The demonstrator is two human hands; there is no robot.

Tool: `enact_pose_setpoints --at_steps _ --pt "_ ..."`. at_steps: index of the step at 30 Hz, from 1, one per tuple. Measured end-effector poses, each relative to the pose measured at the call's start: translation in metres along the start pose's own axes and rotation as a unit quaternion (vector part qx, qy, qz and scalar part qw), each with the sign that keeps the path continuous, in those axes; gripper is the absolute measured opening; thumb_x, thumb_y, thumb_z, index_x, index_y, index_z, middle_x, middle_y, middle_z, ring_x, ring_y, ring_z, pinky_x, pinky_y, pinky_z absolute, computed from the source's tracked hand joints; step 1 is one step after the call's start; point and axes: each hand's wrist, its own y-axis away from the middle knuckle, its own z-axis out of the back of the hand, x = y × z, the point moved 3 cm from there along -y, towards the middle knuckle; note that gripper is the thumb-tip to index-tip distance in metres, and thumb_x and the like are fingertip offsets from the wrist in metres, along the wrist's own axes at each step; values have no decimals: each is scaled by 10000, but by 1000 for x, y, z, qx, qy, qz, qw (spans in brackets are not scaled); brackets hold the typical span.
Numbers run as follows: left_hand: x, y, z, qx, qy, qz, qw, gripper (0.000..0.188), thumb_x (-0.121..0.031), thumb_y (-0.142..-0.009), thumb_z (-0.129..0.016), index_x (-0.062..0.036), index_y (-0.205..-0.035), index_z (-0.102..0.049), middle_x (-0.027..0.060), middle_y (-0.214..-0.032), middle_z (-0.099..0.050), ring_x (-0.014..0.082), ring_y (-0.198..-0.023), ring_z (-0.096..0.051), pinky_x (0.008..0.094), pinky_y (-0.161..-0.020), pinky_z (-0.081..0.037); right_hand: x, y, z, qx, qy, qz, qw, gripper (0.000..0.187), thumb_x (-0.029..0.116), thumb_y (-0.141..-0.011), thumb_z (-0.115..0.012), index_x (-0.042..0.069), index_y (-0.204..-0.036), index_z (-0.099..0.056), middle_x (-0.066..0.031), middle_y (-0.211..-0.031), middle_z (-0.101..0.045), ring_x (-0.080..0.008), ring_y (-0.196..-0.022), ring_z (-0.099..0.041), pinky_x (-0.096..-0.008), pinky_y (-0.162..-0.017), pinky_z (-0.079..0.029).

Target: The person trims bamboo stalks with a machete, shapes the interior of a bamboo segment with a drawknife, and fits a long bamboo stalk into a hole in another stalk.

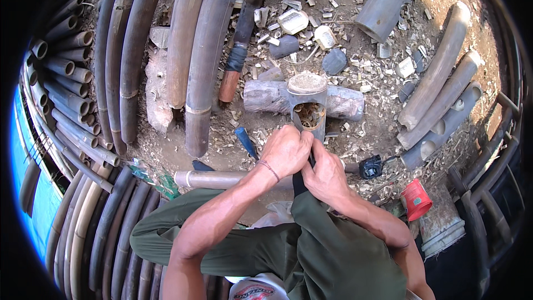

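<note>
A short bamboo section (298,99) with a window cut in its side lies across a log (266,97), its pale cut end pointing away from me. Light brown shavings or fibres (310,118) show inside the window. At the bamboo's near end, my left hand (286,147) is closed with its knuckles up; what it grips is hidden beneath the fingers. Touching it, my right hand (327,173) is closed around a slim black object (312,159), mostly covered by the fingers. A strip of black (300,183) shows just below, against my knee.
Long bamboo poles (200,78) lie at the far left, beside a dark-handled tool (236,55). A blue wedge-shaped piece (245,141) is left of my hands. To the right are notched bamboo lengths (438,128), a small black object (370,166) and a red cup (416,200). Chips litter the ground.
</note>
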Motion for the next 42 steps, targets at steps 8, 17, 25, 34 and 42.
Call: enact_pose_setpoints --at_steps 8,17,25,34,42 --pt "-46 5 -48 -1 556 98 826 470 -389 -1038 -438 -37 -766 -591 9 -603 -521 137 -523 -484 297 -522 -413 37 -41 101 80 429 230 870 290 188 -787 -695 60 -1037 -623 -117 -783 -687 -306 -685 -704 -416 -584 -557" --pt "-46 5 -43 52 880 39 470 423 -489 -1045 -366 -142 -920 -572 -39 -647 -436 113 -631 -457 303 -675 -428 127 -89 61 281 635 320 644 121 186 -761 -676 84 -750 -740 -70 -738 -723 -249 -748 -731 -370 -613 -562" --pt "-11 44 -55 150 622 86 764 682 -607 -996 -392 3 -1260 -547 130 -1120 -663 195 -1012 -653 326 -864 -538 67 -63 84 212 545 280 761 227 262 -894 -594 85 -819 -715 -110 -667 -691 -286 -641 -704 -426 -591 -543" --pt "-17 102 21 77 -170 -117 975 647 -254 -799 -666 78 -1299 -426 268 -1111 -560 387 -1107 -590 466 -908 -501 -3 26 10 73 -573 -66 814 211 238 -1061 -452 52 -1149 -501 -212 -1269 -615 -261 -1135 -626 -442 -1003 -509" --pt "-45 26 132 337 -358 -93 866 398 -213 -732 -696 -9 -1067 -632 242 -848 -698 393 -796 -698 477 -756 -555 13 1 -18 248 -744 -195 588 332 219 -1031 -504 82 -1333 -519 -233 -991 -698 -314 -928 -710 -408 -820 -590"
